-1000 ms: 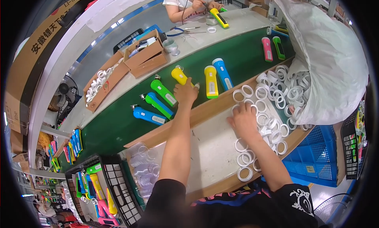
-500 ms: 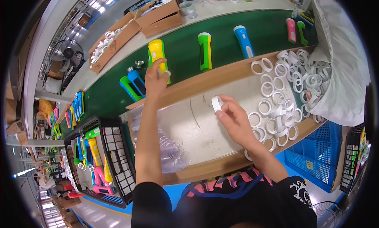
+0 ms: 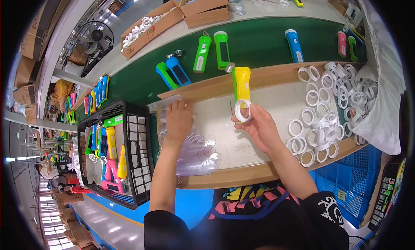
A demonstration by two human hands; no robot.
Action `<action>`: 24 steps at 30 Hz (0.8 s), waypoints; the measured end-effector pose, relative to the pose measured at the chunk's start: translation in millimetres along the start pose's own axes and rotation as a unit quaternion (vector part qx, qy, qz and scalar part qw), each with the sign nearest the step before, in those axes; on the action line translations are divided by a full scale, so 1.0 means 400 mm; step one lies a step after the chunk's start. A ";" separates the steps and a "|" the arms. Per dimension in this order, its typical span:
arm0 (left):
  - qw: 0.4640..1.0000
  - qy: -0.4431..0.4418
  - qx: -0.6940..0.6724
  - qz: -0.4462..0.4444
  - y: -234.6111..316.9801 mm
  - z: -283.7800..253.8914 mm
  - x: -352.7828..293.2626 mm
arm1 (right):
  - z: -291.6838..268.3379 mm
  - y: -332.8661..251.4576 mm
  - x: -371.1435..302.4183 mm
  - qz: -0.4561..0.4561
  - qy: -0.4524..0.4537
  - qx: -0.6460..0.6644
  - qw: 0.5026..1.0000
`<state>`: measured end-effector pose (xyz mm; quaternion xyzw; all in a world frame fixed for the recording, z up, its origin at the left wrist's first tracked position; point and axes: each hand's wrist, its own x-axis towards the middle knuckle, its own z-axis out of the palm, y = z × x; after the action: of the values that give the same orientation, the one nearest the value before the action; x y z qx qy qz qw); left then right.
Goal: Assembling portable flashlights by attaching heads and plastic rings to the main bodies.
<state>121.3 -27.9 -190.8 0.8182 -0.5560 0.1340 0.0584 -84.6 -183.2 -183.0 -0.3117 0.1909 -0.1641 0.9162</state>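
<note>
My right hand [image 3: 261,125] is closed around a yellow-and-green flashlight [image 3: 242,83] and a white ring [image 3: 243,110]. The flashlight is held with its wide head away from me; the ring faces me at its near end, between thumb and fingers. Over at the tray's left end, my left hand [image 3: 178,125] rests on the rows of clear plastic discs [image 3: 196,162]. Its fingers are stretched out and a little apart, with the tips slightly blurred. Loose white rings [image 3: 320,137] lie in the right part of the cardboard tray [image 3: 242,177].
Several flashlights, including a green one [image 3: 202,54] and a blue one [image 3: 294,46], lie on the green belt [image 3: 259,29] beyond the tray. A black crate [image 3: 140,157] of flashlights stands at left. A white sack [image 3: 387,98] and blue basket [image 3: 346,176] are at right.
The yellow-and-green flashlight has passed from my left hand to my right, which also keeps the white ring. My left hand has come back to the clear discs. The view has shifted.
</note>
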 end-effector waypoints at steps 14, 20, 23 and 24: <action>0.974 0.113 -0.191 -0.052 0.047 -0.057 0.002 | -0.003 0.009 -0.027 0.047 0.016 0.034 0.998; 0.738 -0.053 -0.650 -0.172 0.236 -0.132 0.103 | -0.015 -0.008 -0.040 0.072 -0.006 0.172 0.982; 0.765 0.047 -0.597 -0.240 0.246 -0.074 0.152 | -0.023 -0.022 -0.050 0.047 -0.007 0.211 0.976; 0.811 0.039 -0.531 -0.245 0.239 -0.023 0.151 | -0.029 -0.025 -0.051 0.041 -0.005 0.214 0.976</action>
<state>52.3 -115.4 -169.9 0.7631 -0.3194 -0.1686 0.5359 -109.4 -188.0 -180.1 -0.1013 0.1596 -0.1620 0.9685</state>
